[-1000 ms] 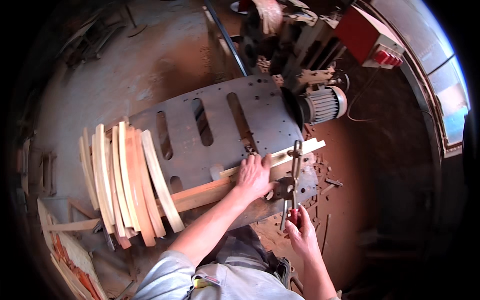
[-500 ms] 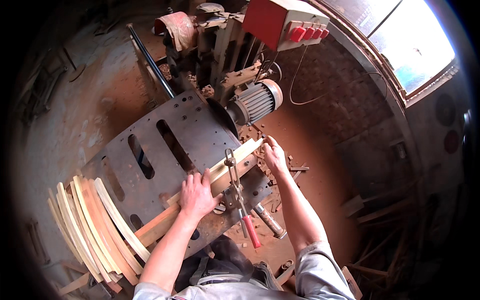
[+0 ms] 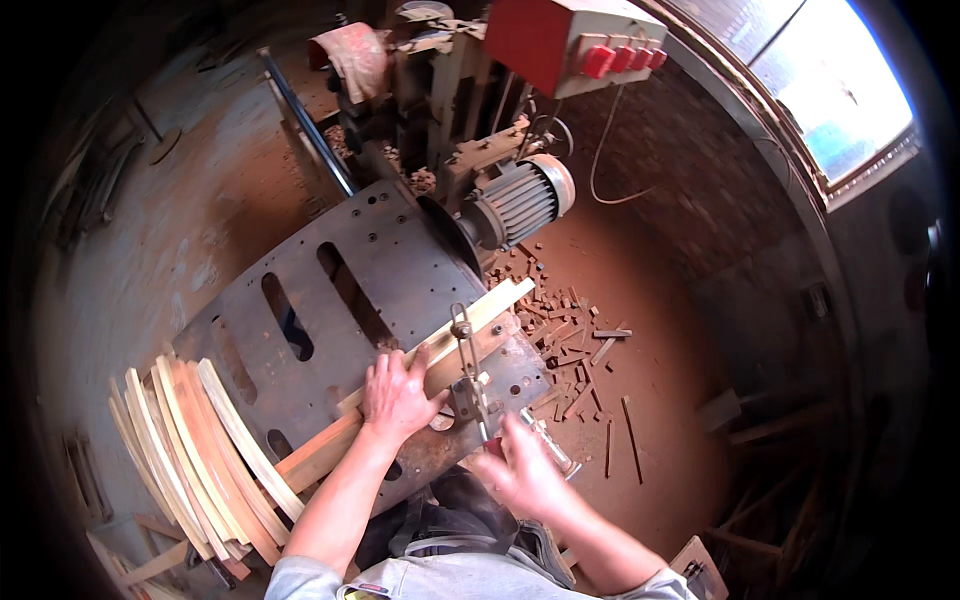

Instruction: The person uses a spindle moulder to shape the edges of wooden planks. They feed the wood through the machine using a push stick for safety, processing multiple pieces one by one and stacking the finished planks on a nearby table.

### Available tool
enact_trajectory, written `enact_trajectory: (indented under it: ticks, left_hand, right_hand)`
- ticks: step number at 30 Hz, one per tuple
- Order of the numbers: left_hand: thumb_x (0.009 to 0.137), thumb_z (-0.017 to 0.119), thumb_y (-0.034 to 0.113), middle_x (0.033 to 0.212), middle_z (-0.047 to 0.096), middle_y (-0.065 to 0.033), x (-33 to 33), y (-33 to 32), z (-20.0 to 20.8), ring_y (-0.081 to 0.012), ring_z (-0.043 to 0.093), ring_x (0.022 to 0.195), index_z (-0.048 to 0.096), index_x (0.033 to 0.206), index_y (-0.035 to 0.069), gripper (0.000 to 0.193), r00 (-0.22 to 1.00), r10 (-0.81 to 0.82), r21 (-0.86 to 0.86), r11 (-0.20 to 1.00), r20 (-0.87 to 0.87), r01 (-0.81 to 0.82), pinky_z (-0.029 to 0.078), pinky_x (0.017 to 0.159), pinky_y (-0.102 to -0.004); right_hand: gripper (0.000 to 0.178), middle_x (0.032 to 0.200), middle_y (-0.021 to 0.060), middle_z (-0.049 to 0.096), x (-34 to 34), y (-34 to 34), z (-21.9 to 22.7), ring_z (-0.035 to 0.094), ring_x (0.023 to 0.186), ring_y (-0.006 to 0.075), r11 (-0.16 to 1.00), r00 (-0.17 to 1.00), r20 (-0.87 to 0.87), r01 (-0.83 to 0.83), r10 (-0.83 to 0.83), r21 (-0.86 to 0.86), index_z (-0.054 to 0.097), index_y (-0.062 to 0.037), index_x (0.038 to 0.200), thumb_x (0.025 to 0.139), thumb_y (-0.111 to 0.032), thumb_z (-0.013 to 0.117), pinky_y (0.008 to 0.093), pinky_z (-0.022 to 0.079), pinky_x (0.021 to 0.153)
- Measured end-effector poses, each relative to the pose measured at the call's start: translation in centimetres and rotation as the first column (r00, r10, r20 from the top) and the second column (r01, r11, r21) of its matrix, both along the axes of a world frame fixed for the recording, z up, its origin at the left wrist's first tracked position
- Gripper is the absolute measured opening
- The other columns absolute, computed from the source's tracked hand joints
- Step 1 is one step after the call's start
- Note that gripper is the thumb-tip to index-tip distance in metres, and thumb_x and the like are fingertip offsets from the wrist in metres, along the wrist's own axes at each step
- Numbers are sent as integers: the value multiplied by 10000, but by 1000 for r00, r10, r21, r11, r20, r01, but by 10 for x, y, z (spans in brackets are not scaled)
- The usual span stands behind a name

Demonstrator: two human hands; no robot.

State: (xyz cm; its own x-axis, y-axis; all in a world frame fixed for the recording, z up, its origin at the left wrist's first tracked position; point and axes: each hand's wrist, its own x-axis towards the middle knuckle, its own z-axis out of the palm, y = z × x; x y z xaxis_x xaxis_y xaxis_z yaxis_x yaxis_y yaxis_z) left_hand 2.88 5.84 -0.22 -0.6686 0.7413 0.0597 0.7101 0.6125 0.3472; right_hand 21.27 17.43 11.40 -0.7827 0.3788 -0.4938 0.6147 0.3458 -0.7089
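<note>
Two pale wooden strips (image 3: 470,318) lie side by side along a wooden fence (image 3: 322,450) on the steel machine table. My left hand (image 3: 395,395) bears down on them, its fingers bent over the strips and its thumb out toward the clamp. A metal toggle clamp (image 3: 468,355) crosses over the strips to the right of that hand. Low at its end, my right hand (image 3: 520,470) is closed around the red clamp handle (image 3: 492,447), most of which it covers. Motion smears the right hand somewhat.
Curved wooden strips (image 3: 195,450) are stacked at the table's left end. Beyond the slotted steel table (image 3: 310,260), a dark disc (image 3: 447,232) stands beside an electric motor (image 3: 520,200). A red-and-white switch box (image 3: 560,45) hangs above. Offcuts (image 3: 575,350) litter the floor at right.
My right hand has left the far end of the strips and come down toward me onto the clamp's red handle. My left hand stays on the strips.
</note>
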Motion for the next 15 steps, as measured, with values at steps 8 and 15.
enact_trajectory:
  ticks: [8,15]
  left_hand:
    - [683,853,465,1115,596,-166,1,1,1,-349,565,1043,595,1379,136,812,1000,7,5,1000,-27,-7,478,868,-479]
    - [635,880,420,1078,603,-153,-1,3,0,-338,574,1008,626,1337,75,823,997,-8,30,999,-75,11,491,859,-468]
  right_hand:
    - [623,1188,299,588,17,-26,-65,582,1102,450,978,970,-127,206,-208,-30,449,103,1336,927,-298,692,462,483,967]
    - [648,1201,355,626,7,-27,-72,613,1145,472,952,953,-26,299,-301,-56,478,110,1369,961,-368,630,486,500,936]
